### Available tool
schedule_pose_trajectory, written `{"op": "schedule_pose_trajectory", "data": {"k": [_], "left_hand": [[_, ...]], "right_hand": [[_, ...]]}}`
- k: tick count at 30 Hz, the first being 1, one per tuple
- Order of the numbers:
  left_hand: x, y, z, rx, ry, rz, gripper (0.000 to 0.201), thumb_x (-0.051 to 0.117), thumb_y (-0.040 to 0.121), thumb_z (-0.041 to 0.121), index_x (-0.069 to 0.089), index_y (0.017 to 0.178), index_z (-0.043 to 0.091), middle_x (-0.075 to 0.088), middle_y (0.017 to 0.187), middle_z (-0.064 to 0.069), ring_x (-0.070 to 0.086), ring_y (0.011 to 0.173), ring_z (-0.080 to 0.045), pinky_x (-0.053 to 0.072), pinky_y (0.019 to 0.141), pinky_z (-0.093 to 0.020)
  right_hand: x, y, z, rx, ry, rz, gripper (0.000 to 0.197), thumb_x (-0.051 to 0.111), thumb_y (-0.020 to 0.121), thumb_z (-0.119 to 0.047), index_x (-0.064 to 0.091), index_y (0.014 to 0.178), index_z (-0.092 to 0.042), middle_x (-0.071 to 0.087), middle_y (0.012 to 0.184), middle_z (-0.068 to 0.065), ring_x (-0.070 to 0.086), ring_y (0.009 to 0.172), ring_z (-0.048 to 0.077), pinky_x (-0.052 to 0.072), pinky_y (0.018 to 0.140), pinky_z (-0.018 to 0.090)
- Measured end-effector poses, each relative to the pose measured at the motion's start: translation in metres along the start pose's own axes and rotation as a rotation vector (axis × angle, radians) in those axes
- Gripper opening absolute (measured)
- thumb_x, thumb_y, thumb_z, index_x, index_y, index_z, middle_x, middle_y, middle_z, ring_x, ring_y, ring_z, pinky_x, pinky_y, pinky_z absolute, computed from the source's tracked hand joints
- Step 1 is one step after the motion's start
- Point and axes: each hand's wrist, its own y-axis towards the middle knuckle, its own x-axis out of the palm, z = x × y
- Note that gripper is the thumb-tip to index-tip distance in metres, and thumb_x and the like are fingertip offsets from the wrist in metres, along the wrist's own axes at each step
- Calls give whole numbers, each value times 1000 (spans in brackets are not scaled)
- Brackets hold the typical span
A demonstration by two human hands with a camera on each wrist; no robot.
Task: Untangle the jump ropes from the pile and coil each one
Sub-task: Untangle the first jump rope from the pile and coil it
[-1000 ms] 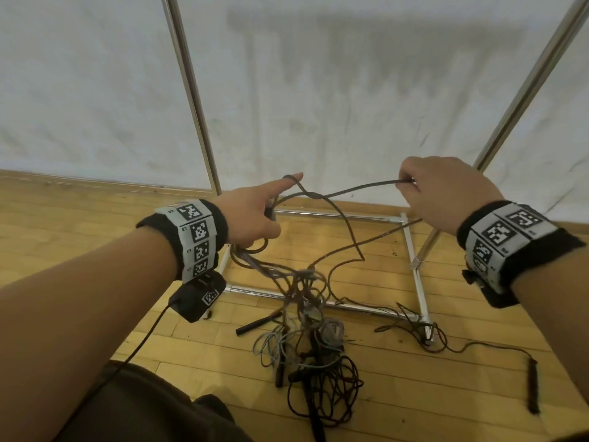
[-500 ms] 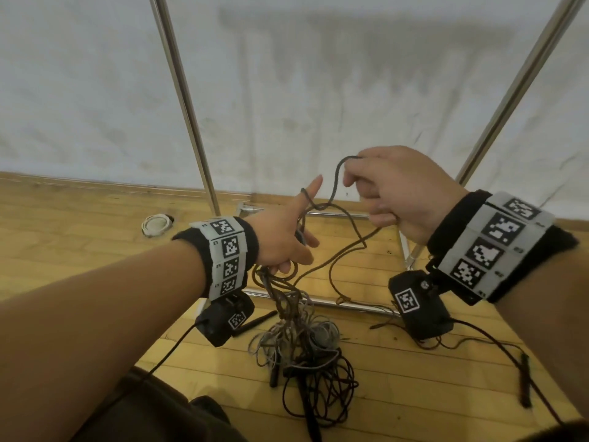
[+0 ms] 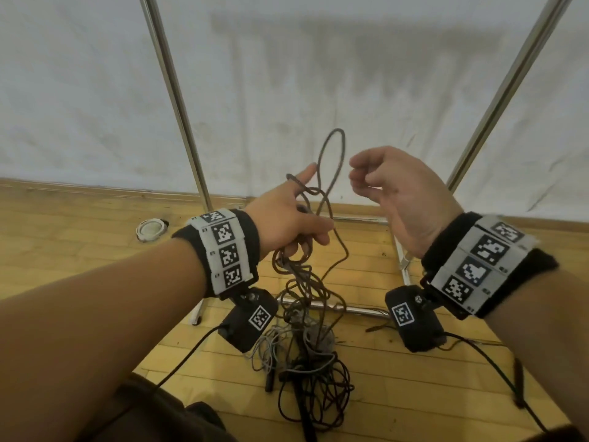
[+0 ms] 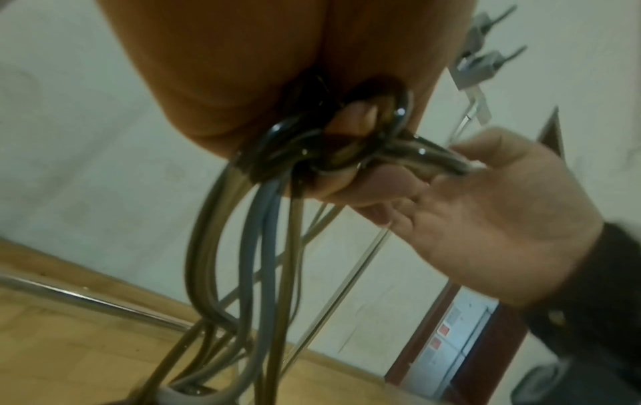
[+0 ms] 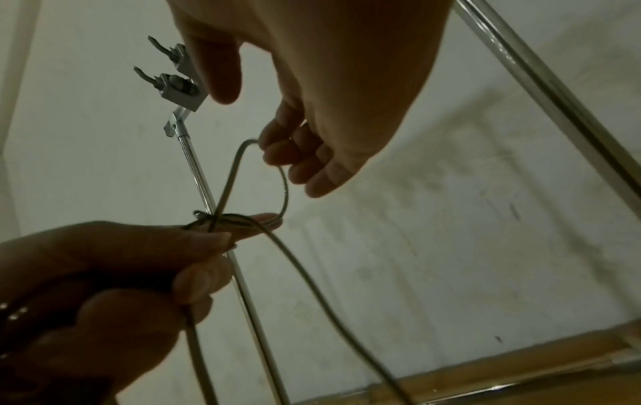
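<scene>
fingers of the left hand [image 3: 288, 218] are curled round a bundle of dark rope [image 3: 299, 247], with the index finger [image 3: 302, 180] pointing straight out and a turn of the cord wrapped over it near the tip. in the left wrist view several strands, dark and grey-blue, hang from the closed fist [image 4: 277, 90] in long loops toward the floor. above the index finger one tall narrow loop [image 3: 333, 161] of the same rope stands up free.

the right hand [image 3: 404, 199] is just beside that loop, its fingers loosely bent and slightly apart, thumb held away from them. in the right wrist view the fingertips [image 5: 277, 148] sit at the top of the loop [image 5: 263, 175]; whether they touch it i cannot tell, and nothing is gripped in them.

from the left fist the rope drops into the tangled pile of jump ropes [image 3: 309, 355] on the wooden floor [image 3: 79, 237], dark cords mixed with grey ones, with a black handle [image 3: 269, 379] lying at its left edge. another dark handle [image 3: 519, 381] lies well apart on the right. a metal frame [image 3: 178, 100] stands behind the pile against the white wall [image 3: 79, 90], and a small white round object [image 3: 151, 229] lies on the floor to the left.
</scene>
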Motion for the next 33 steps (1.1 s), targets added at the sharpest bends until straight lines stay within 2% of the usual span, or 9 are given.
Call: {"op": "schedule_pose_trajectory", "data": {"k": [3,6,8,11,16,21,27,29,33], "left_hand": [[-10,-2,2,15,-204,13,106,83,89,14,16,161,54,79,91,-19,58,54,-22,44,39,-25],[-11,-3,7,49,-360,-28,105,83,86,11,20,161,51,75,84,-17,53,47,-18,41,36,-23],[-10,-6,11,70,-423,-74,101,81,88,8,25,162,48,74,81,-17,52,44,-17,41,35,-22],[-13,-10,14,90,-437,-119,93,78,91,6,30,161,45,74,81,-17,52,42,-16,40,34,-21],[-31,-16,11,111,-124,-56,111,85,84,7,21,159,57,79,110,-14,54,45,-18,44,38,-25],[-44,-15,-8,-36,285,54,122,86,85,11,4,160,60,81,101,10,64,50,-15,55,46,-29],[-51,-16,-29,-145,827,60,114,82,89,24,2,166,47,76,97,4,71,62,-9,59,52,-23],[-49,-12,-33,-132,825,49,112,83,88,26,5,166,47,77,97,7,73,67,-11,63,59,-27],[-38,-3,-29,-68,382,-30,106,85,88,27,13,159,57,81,103,14,75,67,-19,66,66,-43]], "right_hand": [[-5,0,9,67,-216,-107,27,51,93,-1,75,98,-13,76,87,2,74,90,17,62,79,29],[5,-7,34,96,-665,-416,20,62,99,-29,75,112,-36,76,102,-14,71,96,4,57,89,29],[18,-10,46,22,-783,-490,15,60,99,-44,71,108,-47,73,94,-24,66,87,-5,53,85,25],[30,-9,51,-40,-810,-466,16,59,98,-50,67,85,-54,71,81,-25,63,80,-5,46,71,22],[19,3,43,-129,-836,-321,21,54,104,-43,73,99,-34,71,85,-22,64,78,-8,50,70,10],[6,10,9,-175,-515,-31,21,53,106,-28,71,99,-20,78,86,-7,75,75,6,63,68,24],[-18,12,-49,-280,-111,370,24,42,109,-32,55,98,-16,72,71,9,76,69,34,63,57,43],[-23,9,-61,-326,-117,380,25,42,109,-35,54,98,-17,68,67,5,75,64,34,62,53,44],[-3,-2,-52,-197,-226,178,25,45,108,-32,59,101,-13,71,71,8,74,60,34,60,48,41]]}}
